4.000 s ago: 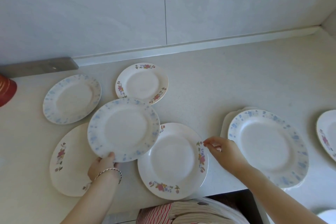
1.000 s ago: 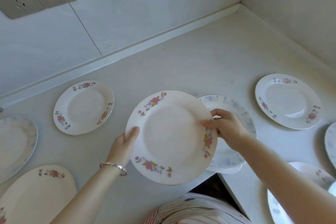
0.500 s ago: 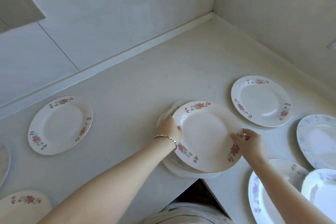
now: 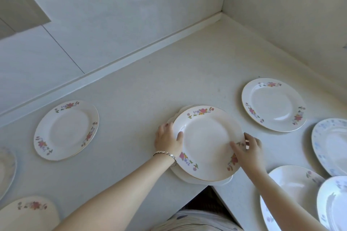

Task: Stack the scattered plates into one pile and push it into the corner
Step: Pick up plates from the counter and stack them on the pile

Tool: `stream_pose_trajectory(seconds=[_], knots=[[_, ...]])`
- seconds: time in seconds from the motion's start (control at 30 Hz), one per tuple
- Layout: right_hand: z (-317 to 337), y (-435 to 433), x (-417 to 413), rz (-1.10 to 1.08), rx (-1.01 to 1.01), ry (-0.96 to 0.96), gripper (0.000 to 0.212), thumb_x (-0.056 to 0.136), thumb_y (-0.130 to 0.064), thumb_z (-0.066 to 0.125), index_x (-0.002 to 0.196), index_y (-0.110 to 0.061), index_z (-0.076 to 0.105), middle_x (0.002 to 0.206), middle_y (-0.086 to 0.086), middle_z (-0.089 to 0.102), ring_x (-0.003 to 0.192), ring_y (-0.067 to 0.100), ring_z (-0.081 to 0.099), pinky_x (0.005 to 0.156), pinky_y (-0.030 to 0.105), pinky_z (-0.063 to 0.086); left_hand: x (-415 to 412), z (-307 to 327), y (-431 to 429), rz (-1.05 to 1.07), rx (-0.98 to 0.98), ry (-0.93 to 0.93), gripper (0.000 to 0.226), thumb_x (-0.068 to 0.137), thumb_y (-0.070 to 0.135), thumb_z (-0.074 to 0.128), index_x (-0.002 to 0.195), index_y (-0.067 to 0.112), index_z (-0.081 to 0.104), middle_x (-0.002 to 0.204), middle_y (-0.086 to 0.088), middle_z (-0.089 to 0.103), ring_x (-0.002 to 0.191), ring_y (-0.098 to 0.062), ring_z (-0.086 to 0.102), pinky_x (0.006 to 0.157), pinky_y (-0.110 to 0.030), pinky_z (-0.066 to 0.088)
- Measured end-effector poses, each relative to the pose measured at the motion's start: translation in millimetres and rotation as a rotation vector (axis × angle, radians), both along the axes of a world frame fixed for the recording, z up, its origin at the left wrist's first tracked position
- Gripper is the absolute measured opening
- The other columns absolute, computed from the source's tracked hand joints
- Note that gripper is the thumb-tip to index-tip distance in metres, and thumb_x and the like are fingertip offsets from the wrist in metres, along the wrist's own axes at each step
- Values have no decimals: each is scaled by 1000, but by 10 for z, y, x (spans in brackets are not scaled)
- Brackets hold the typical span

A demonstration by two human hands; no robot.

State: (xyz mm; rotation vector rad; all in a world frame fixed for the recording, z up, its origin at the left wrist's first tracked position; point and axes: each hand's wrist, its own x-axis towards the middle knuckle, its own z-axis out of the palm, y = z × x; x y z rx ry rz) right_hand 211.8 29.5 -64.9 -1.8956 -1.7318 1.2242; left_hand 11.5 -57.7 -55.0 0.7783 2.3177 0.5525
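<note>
A pile of plates (image 4: 202, 178) sits at the inner front edge of the L-shaped counter (image 4: 150, 84). Its top plate (image 4: 206, 142) is white with pink flowers. My left hand (image 4: 168, 139) grips this plate's left rim, thumb on top. On the right rim rests my right hand (image 4: 247, 148), fingers over the edge. Scattered around lie a pink-flowered plate (image 4: 66, 130) at left, another pink-flowered plate (image 4: 273, 104) at right, and a blue-flowered plate (image 4: 332, 144) at far right.
The wall corner (image 4: 221, 14) lies at the back right, with bare counter in front of it. More plates overlap at lower right (image 4: 293, 193), an oval flowered dish (image 4: 28, 214) sits at lower left, and a plate edge (image 4: 5, 170) shows at far left.
The pink-flowered plate that both hands carried to the right now lies on the pile. My view has swung right toward the corner.
</note>
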Motion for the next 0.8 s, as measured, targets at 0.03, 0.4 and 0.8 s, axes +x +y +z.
stream_pose_trajectory(seconds=[0.03,0.4,0.8], knots=[[11,6,-26,-37,-42,115,60,87,-27,60,141,-14,38,139,5,41,123,22,46,102,40,41,4,-4,-42,83,89,-163,51,94,30,40,141,10,33,148,-3,32,137,-23,30,113,-32,25],[-97,10,-200,-240,-49,377,40,100,-24,33,138,-19,41,140,1,47,128,21,43,101,30,34,249,-48,-120,371,380,-482,52,101,24,26,150,14,10,159,0,12,146,-12,13,118,-28,13],[-178,58,-205,-235,-26,318,33,96,-25,34,126,-18,47,114,-5,52,105,17,50,92,39,44,233,-76,-72,404,333,-392,52,99,25,34,148,15,19,156,1,21,143,-14,23,113,-25,20]])
